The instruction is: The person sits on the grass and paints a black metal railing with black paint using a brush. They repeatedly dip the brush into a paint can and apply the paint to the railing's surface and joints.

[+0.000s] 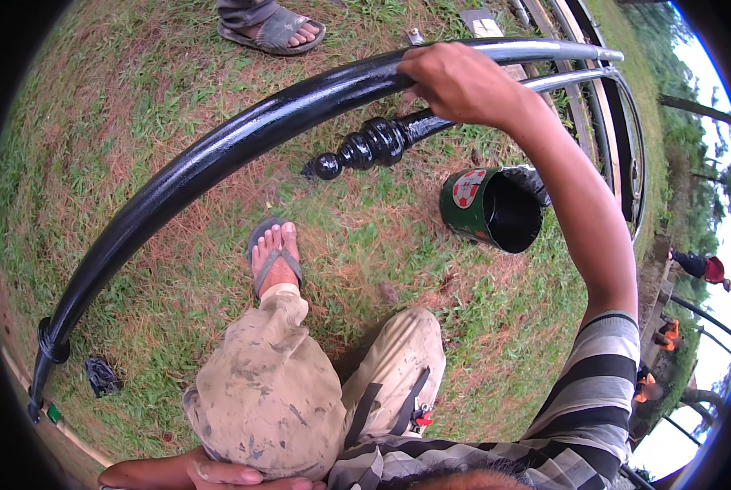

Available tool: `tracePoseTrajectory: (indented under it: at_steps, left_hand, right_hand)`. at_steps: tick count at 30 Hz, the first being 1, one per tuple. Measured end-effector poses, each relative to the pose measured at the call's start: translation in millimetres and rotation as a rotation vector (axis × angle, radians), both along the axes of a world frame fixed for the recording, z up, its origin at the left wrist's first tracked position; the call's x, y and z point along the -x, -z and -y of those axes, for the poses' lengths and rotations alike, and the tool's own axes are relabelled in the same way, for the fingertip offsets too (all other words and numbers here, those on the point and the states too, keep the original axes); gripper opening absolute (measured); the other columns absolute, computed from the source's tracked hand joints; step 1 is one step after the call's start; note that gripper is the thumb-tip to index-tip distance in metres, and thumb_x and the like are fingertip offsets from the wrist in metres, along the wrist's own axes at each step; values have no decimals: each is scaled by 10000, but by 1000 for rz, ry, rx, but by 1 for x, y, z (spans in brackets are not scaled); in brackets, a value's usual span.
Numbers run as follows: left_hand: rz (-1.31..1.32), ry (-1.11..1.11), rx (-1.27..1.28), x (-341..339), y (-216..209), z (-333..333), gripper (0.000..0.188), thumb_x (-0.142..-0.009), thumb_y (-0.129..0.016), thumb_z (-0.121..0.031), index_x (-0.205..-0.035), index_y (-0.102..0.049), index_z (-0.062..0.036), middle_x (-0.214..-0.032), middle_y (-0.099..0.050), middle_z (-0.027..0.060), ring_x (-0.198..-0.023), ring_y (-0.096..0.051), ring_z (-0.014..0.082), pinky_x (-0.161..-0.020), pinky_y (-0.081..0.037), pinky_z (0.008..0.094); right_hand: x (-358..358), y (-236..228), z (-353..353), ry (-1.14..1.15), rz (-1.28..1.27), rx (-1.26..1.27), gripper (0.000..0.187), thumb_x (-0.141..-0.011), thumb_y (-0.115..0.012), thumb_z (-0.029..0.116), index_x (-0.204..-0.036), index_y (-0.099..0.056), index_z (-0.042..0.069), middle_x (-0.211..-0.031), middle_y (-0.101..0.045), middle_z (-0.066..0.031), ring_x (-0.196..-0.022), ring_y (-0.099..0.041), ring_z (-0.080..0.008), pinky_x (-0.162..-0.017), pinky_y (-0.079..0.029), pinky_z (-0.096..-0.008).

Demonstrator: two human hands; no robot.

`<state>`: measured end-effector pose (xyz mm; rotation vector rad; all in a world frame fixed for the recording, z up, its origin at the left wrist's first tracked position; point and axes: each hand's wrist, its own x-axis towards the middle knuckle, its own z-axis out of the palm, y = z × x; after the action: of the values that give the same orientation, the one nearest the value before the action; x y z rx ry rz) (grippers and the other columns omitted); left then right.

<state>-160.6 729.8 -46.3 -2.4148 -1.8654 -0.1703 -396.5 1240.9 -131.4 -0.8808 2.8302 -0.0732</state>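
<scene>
A long curved black pole (255, 122), shiny as if wet with paint, arcs across the view from lower left to upper right. On its upper stretch rests my right hand (455, 82), fingers curled and pressed together against the surface. Whatever they hold, if anything, is hidden. Beneath that hand lies a second black post with a turned, ball-tipped finial (373, 145). A dark green bucket (467, 204), its inside black, leans on the grass beside it. My left hand (226, 474) lies with its fingers stretched out against my bent knee, holding nothing visible.
A sandalled foot (279, 33) of another person stands beyond the pole. More long rails (582, 106) lie at upper right. A crumpled black plastic bag (102, 376) sits at lower left. Several people, one in a red top (714, 270), are far off at right.
</scene>
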Motion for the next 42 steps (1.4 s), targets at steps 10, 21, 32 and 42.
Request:
tracePoseTrajectory:
  at_steps: [10,21,32,42]
  left_hand:
    - [255,0,53,13,-7,-8,523,-1079,-423,-241,-1580,-458,-96,-1652,-449,24,-1520,-400,107,-1242,-252,296]
    - [180,-7,88,11,-8,-9,556,-1099,-411,-221,-1616,-357,-23,-1678,-395,56,-1532,-350,105,-1279,-212,261]
    - [-260,84,77,-3,-6,-3,574,-1083,-437,-203,-1611,-350,3,-1684,-374,104,-1550,-343,155,-1303,-197,271]
    - [390,25,293,-3,-17,0,527,-1061,-457,-186,-1581,-456,-98,-1654,-448,-15,-1527,-382,81,-1232,-267,269]
  right_hand:
    - [-43,8,-98,489,-97,609,143,-980,-725,146,-1019,-729,9,-800,-709,-83,-741,-722,-167,-725,-572,-315]
    - [-59,-7,-88,379,-129,584,150,-944,-734,121,-1037,-715,4,-923,-703,-131,-767,-708,-272,-727,-537,-376]
    - [-42,7,-5,-22,-227,190,96,-918,-683,97,-934,-676,3,-903,-677,-131,-824,-725,-340,-723,-570,-459]
    - [0,17,34,9,-17,-137,130,-857,-726,124,-862,-746,-4,-822,-725,-209,-836,-749,-384,-727,-594,-489]
